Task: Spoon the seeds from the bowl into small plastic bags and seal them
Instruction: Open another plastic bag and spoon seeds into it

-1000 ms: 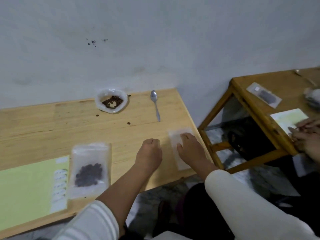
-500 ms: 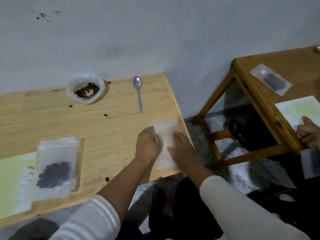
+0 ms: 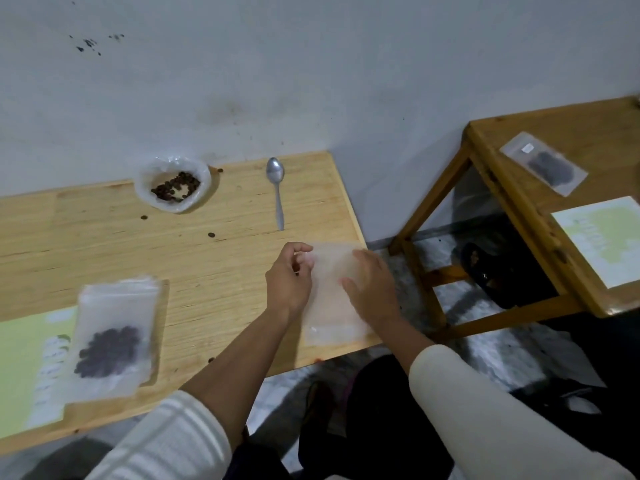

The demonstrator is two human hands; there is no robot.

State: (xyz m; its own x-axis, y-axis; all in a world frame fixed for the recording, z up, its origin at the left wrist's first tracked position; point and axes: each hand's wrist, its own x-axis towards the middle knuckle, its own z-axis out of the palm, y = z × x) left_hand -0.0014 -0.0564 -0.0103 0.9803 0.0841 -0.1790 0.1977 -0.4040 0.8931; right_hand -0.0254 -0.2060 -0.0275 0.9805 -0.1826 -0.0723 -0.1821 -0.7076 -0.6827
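My left hand (image 3: 289, 282) pinches the empty clear plastic bag's (image 3: 332, 306) edge, right hand (image 3: 372, 285) flat on it. Bag-opening step. Next: metal spoon (image 3: 277, 188), plastic-lined seed bowl (image 3: 174, 188), both beyond my hands.

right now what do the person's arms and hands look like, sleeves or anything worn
Both hands are bare: no gloves, rings or watch show. The left hand comes from a white, faintly ribbed striped sleeve pushed up past the forearm. The right hand comes from a plain cream sleeve reaching nearer the wrist.
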